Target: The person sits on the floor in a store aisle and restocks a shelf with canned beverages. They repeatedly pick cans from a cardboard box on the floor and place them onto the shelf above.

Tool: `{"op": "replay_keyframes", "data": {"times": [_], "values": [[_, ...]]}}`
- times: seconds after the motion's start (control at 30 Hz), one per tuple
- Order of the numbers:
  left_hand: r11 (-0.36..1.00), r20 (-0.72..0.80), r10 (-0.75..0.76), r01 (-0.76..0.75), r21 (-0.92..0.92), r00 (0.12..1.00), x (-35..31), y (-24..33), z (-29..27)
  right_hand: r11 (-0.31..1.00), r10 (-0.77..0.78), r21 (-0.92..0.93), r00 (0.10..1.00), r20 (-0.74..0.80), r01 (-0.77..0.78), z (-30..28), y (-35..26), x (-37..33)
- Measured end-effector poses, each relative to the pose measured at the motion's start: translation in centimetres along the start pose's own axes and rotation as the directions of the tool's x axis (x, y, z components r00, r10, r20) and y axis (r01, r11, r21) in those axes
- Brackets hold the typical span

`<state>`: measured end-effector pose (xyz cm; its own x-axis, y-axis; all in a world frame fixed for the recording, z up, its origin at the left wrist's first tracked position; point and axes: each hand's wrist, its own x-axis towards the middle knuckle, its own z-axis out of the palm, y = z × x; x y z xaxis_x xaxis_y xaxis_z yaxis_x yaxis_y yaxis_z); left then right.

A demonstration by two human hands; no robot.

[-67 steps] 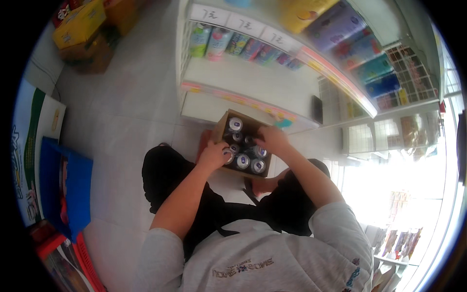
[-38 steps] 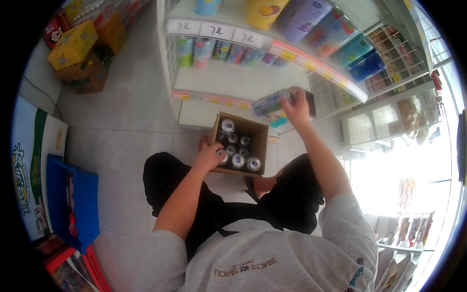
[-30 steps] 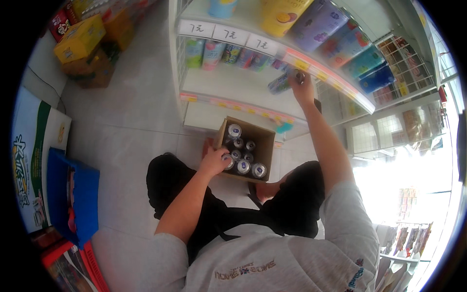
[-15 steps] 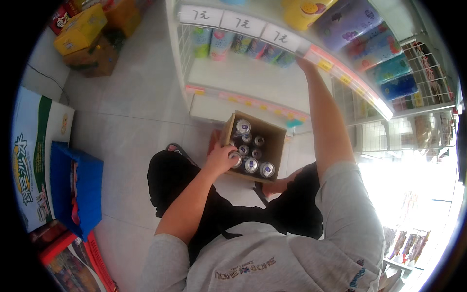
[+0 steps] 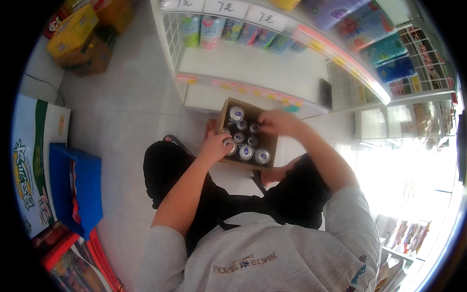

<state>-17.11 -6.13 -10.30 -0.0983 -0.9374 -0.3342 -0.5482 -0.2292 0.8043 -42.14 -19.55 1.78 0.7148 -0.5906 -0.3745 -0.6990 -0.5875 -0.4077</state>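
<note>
An opened cardboard box (image 5: 270,155) stands on the floor between my feet, up against the shelf's lower edge. Several silver-topped drink cans (image 5: 246,152) stand upright inside it, some lower than others. My left hand (image 5: 217,146) is closed over the box's left wall, its fingers beside a can (image 5: 229,146) in the near left corner. Over the box's right side reaches my right hand (image 5: 278,122), fingertips near a can (image 5: 254,128). Motion blurs that hand, so its grip and anything in it cannot be made out.
Ahead is a white shelf (image 5: 243,65) with a back row of coloured cans (image 5: 212,32) and a dark flat object (image 5: 325,93) at its right end. Wrapped packs (image 5: 362,27) sit above. At left are a blue bin (image 5: 87,190) and a yellow carton (image 5: 73,30).
My right hand has come back from the upper shelf area down to the box. My left hand stays at the box's left wall. The view has shifted slightly.
</note>
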Motion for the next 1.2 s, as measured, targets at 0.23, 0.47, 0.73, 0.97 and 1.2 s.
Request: {"op": "replay_keyframes", "data": {"times": [0.23, 0.47, 0.73, 0.97, 1.2], "values": [[0.999, 0.035, 0.038, -0.037, -0.032, 0.999, 0.9, -0.1, -0.4, 0.921, 0.089, -0.389, 0.955, 0.283, 0.029, 7.7, -3.9, -4.0], [0.998, -0.015, 0.068, -0.068, -0.003, 0.998, 1.4, -0.7, -0.1, 0.957, -0.048, -0.277, 0.991, 0.126, 0.082, 7.1, -2.4, -5.2], [0.994, -0.023, 0.095, -0.096, -0.053, 0.995, 1.7, -1.8, 0.3, 0.964, 0.156, 0.261, 0.904, -0.397, -0.051, 1.3, 0.7, -10.6], [0.999, -0.033, 0.051, -0.05, 0.017, 0.998, 1.2, -1.1, 0.2, 0.915, 0.388, 0.392, 0.486, -0.783, -0.098, -3.4, 6.2, -8.4], [1.0, 0.012, 0.022, -0.022, 0.016, 1.0, 0.6, -0.2, -0.4, 0.918, 0.396, 0.382, 0.318, -0.861, -0.11, -7.8, 13.2, -1.1]]}}
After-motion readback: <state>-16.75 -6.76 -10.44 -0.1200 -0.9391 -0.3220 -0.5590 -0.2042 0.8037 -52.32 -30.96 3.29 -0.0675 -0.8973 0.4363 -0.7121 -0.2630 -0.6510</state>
